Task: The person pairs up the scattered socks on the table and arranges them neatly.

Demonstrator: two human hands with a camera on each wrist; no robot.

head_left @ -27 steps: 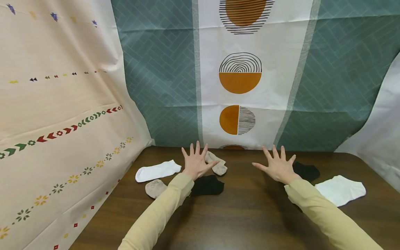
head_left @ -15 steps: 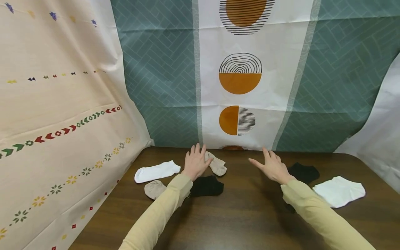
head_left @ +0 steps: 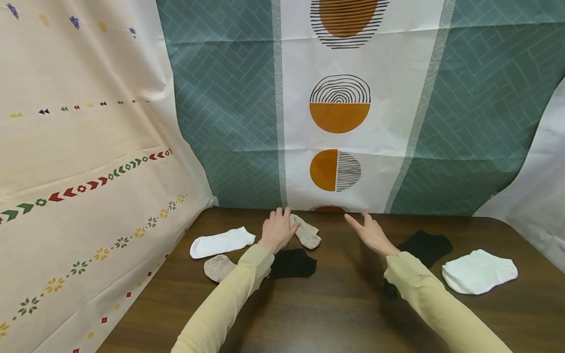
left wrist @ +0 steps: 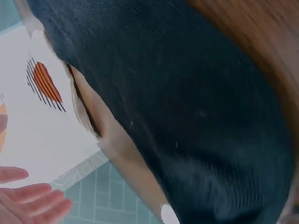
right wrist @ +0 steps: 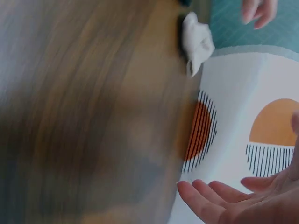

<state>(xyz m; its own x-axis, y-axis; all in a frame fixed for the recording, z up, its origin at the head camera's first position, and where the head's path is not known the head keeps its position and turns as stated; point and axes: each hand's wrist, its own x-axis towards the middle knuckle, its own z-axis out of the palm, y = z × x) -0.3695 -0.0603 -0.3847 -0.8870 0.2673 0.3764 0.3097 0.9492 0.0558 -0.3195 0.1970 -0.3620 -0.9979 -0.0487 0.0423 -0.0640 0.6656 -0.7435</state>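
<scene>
Left hand and right hand hover above the counter, fingers loosely extended.
The left hand is near a beige sock at the back, with a black sock nearer the person. The right hand, thumb wide of its fingers, is near a second black sock. White socks lie at both sides.

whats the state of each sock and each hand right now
left white sock, laid flat
near beige sock, partly hidden by left sleeve
far beige sock, rumpled, unheld
left black sock, partly hidden by left sleeve
right black sock, partly hidden by right sleeve
right white sock, flat, unheld
left hand, relaxed, empty
right hand, open, empty
</scene>
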